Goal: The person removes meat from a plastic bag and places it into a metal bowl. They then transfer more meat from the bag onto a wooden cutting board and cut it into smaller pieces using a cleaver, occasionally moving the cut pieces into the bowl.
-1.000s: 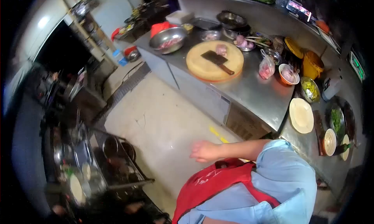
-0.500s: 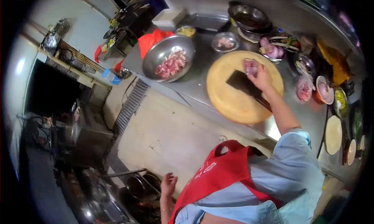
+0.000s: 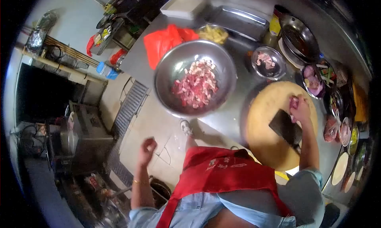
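My right hand (image 3: 301, 111) is closed around a purplish-red piece of food (image 3: 294, 102) over the round wooden chopping board (image 3: 265, 105). Beside that hand a dark, broad-bladed cleaver (image 3: 283, 125) lies flat on the board, its handle partly under my forearm. My left hand (image 3: 147, 152) hangs in the air over the floor, fingers curled in and nothing visible in them. Above it, on the steel counter, sits a large metal bowl (image 3: 164, 79) with chopped red and pale meat (image 3: 196, 84) inside.
Behind the large bowl are a red plastic bag (image 3: 162, 45), a bowl of yellow pieces (image 3: 213, 33) and a metal tray (image 3: 238, 21). A small bowl of pale meat (image 3: 266, 61), dark pan (image 3: 299, 37) and dish of purple pieces (image 3: 312, 82) flank the board.
The view has swung left and nearer the large bowl. My left hand has come up in front of my body, fingers curled. My right hand still holds the purplish-red piece over the board.
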`<state>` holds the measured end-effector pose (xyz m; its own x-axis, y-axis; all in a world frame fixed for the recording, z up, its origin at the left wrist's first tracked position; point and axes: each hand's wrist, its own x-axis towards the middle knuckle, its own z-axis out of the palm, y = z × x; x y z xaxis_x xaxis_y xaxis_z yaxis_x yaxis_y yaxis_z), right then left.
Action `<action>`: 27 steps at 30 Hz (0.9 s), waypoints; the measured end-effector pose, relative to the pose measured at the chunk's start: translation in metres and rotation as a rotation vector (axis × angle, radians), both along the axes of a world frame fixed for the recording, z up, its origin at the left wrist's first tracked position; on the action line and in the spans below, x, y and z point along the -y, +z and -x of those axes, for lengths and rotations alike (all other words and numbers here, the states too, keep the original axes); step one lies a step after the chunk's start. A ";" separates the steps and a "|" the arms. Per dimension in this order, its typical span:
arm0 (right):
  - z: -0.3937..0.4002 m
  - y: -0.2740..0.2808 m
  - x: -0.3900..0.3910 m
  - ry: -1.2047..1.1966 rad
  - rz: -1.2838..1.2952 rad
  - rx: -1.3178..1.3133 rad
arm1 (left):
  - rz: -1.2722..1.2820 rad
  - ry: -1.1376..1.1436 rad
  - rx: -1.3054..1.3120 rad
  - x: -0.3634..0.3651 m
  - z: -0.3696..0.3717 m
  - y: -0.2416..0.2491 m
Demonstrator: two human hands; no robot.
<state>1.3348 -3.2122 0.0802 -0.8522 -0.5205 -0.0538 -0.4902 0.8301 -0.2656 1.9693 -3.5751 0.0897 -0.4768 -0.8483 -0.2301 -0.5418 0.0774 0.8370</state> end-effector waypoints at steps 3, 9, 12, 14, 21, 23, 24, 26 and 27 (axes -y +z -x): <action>0.021 -0.037 -0.017 0.028 0.142 -0.101 | -0.011 0.084 -0.352 0.150 0.071 0.007; -0.005 0.002 -0.012 -0.694 0.952 0.199 | 0.725 -0.381 -0.098 0.329 0.291 0.053; -0.052 0.042 0.034 -0.615 1.463 0.434 | 0.904 -0.498 0.070 0.346 0.370 0.051; -0.073 0.044 0.055 -0.567 1.602 0.633 | 0.811 -0.589 0.149 0.356 0.395 0.042; -0.186 0.084 0.264 -0.476 1.709 0.954 | 0.272 -0.394 -0.561 0.454 0.322 0.015; -0.196 0.074 0.284 -0.398 1.705 1.052 | 0.116 -0.272 -0.637 0.482 0.267 0.017; -0.196 0.066 0.284 -0.364 1.629 1.034 | 0.089 -0.166 -0.650 0.495 0.246 0.020; -0.200 0.055 0.285 -0.238 1.569 1.074 | 0.019 0.050 -0.678 0.510 0.215 0.020; -0.203 0.057 0.286 -0.206 1.540 1.093 | -0.041 -0.025 -0.775 0.509 0.207 0.033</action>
